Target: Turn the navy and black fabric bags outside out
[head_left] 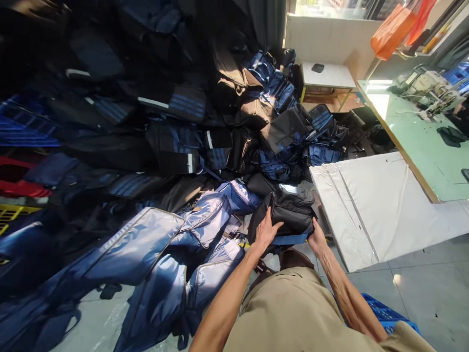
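Observation:
A black backpack (293, 217) with a blue strip along its near edge is in front of my legs. My left hand (266, 231) grips its left side, thumb apart from the fingers and pressed on the fabric. On the opposite side my right hand (318, 239) holds the lower right edge, its fingertips partly hidden behind the bag. Shiny blue bags (208, 220) lie just left of the backpack, on the tiled floor.
A large heap of dark bags (176, 142) fills the left and back. To the right are a white wrapped board (359, 210), a green table (410, 146) and a sewing machine (428, 93). A blue crate (388, 313) stands by my right side.

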A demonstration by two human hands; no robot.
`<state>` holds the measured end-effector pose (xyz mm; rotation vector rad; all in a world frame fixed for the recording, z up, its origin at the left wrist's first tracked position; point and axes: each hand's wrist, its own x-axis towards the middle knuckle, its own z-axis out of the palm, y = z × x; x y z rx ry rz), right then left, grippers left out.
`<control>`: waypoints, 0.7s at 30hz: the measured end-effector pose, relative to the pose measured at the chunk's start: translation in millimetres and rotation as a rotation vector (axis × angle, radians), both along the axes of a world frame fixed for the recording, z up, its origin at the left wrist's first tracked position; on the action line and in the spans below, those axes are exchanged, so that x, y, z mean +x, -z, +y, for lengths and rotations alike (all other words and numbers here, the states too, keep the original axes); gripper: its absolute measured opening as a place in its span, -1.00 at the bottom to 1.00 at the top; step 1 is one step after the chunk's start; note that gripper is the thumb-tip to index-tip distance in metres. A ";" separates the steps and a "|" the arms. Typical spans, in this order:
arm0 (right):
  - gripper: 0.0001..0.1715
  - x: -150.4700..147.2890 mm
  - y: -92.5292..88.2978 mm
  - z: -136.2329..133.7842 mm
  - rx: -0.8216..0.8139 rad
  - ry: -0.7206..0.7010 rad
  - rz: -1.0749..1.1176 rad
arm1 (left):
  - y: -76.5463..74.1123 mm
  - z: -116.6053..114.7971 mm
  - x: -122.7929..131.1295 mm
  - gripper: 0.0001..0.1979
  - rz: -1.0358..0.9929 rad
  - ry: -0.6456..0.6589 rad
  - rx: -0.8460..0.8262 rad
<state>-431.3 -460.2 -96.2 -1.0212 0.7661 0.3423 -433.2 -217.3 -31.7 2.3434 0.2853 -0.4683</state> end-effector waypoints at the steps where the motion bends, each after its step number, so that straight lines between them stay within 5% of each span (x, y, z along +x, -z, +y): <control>1: -0.43 3.4 -12.4 2.4 0.055 0.025 -0.017 | -8.6 1.3 3.2 -0.19 0.007 0.004 0.043; 5: -0.27 7.8 -54.9 -2.8 0.084 0.071 -0.139 | -37.3 8.9 -14.4 -0.48 -0.133 0.064 0.196; 8: -0.14 -15.2 -53.2 -31.7 -0.014 0.047 -0.085 | -33.4 2.1 -62.8 -0.53 -0.361 0.173 0.156; 11: -0.31 -58.1 -24.0 -67.0 -0.157 -0.065 0.080 | 1.7 -8.6 -113.7 -0.52 -0.518 0.402 0.058; 14: -0.65 -91.6 4.9 -91.3 -0.292 -0.191 0.236 | 50.7 -4.1 -135.7 -0.54 -0.504 0.548 0.026; 17: -0.76 -89.2 12.2 -103.8 -0.337 -0.176 0.271 | 85.8 20.6 -123.1 -0.49 -0.385 0.505 0.074; 21: -0.50 -41.2 -0.5 -96.7 -0.208 -0.166 0.032 | 96.6 56.5 -88.5 -0.36 -0.331 0.477 0.056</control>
